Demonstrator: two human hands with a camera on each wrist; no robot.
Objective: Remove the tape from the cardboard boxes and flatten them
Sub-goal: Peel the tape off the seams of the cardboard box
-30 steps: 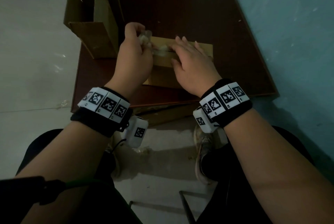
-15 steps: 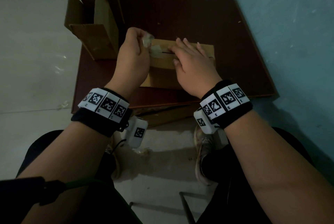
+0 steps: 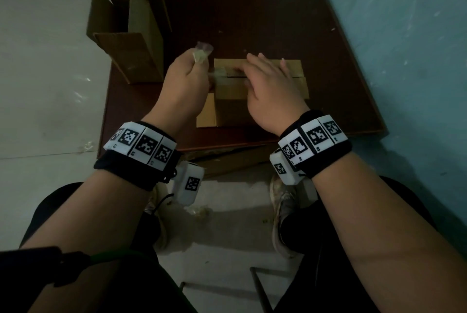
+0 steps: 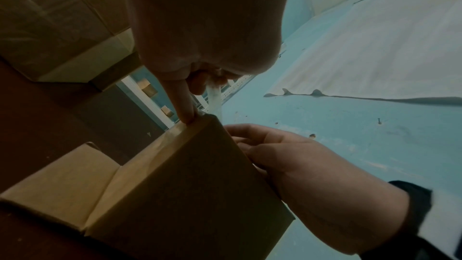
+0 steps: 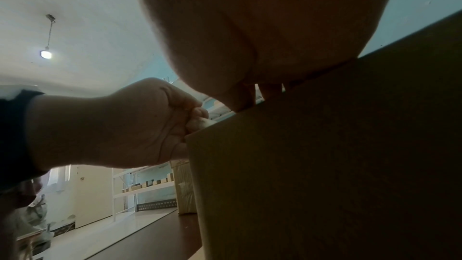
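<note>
A small brown cardboard box [image 3: 227, 108] stands on the dark wooden table [image 3: 252, 22]. My left hand [image 3: 187, 80] pinches a strip of clear tape [image 3: 202, 54] that still runs to the box's top seam, and a crumpled end sticks up from the fist. The little finger of this hand touches the box's top corner [image 4: 197, 120]. My right hand [image 3: 267, 85] lies flat on the box top with straight fingers and holds it down. From the right wrist view the box wall [image 5: 325, 165] fills the frame beside the left hand [image 5: 150, 124].
A taller open cardboard box [image 3: 131, 32] with raised flaps stands on the table's left edge. A blue wall [image 3: 404, 35] runs along the right of the table. Flat cardboard [image 3: 227, 161] lies under the table's near edge, above my shoes [image 3: 283, 206].
My left hand has pulled the tape to the left and away from the seam, off the box top. The right hand has stayed pressed on the box.
</note>
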